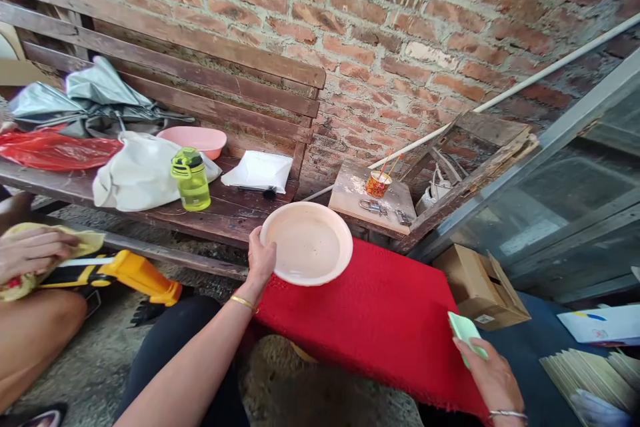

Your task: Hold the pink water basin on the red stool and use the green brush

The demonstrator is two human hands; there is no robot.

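My left hand (pixel 261 257) grips the left rim of a pale pink round basin (pixel 337 273), thumb on the inside. Shallow water seems to lie in the basin, with a few dark specks. It is over the far left end of the red cloth (pixel 390 307); whether it rests there or is lifted I cannot tell. At the right end of that cloth, my right hand (pixel 493 373) holds a light green rectangular pad (pixel 464 330) between thumb and fingers. The pad's lower part is hidden by the hand.
A wooden bench (pixel 235 210) carries a green bottle (pixel 193 180), white bag (pixel 135 177), pink tub (pixel 195 139) and white tray (pixel 260 170). On a small table (pixel 345 197) stand a cup (pixel 377 183) and padlock (pixel 371 205). Another person's hand (pixel 35 253) holds yellow cloth by a toy excavator (pixel 145 277).
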